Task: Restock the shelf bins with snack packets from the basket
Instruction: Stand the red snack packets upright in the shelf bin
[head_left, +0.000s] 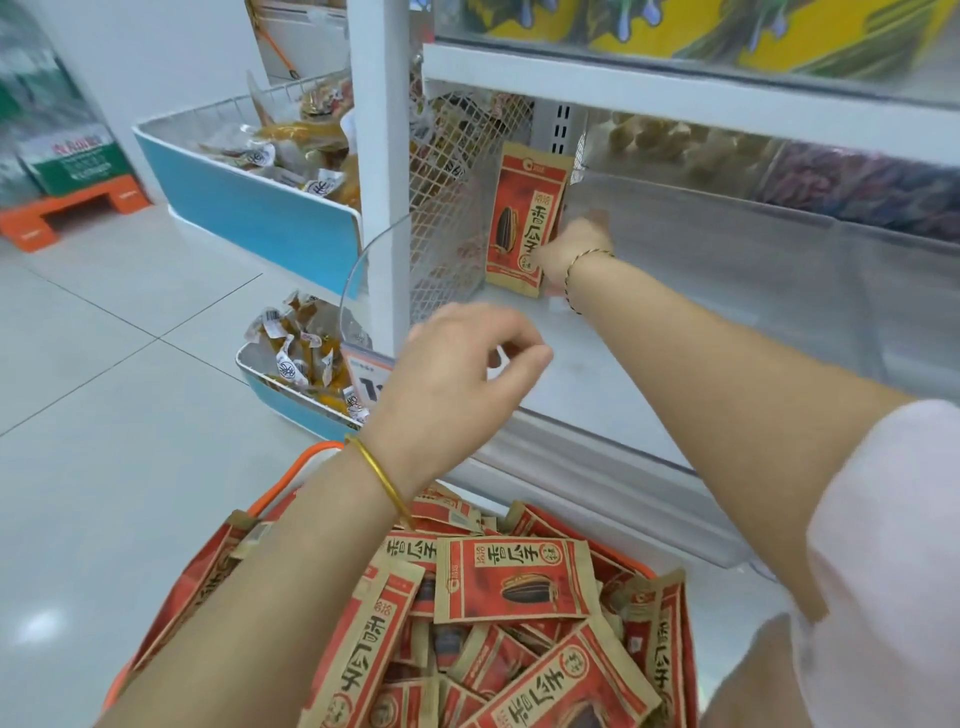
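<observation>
1. Snack packet: upright, long axis vertical, back-left in our shelf bin.
2. Right hand: the nearer one, pinching the packet's right edge.
3. Left hand: loosely curled, empty, above the full basket.

Right of the white post, painted smooth and satin, your upright packet looks like matt kraft paper with red print. Between it and the post, the mesh divider appears to be white-coated metal. Further right, the shelf bin has clear, glossy plastic walls. Below the post, your basket is smooth orange plastic, and its packets have the same matt paper look. Left of the post, the floor tiles shine.
</observation>
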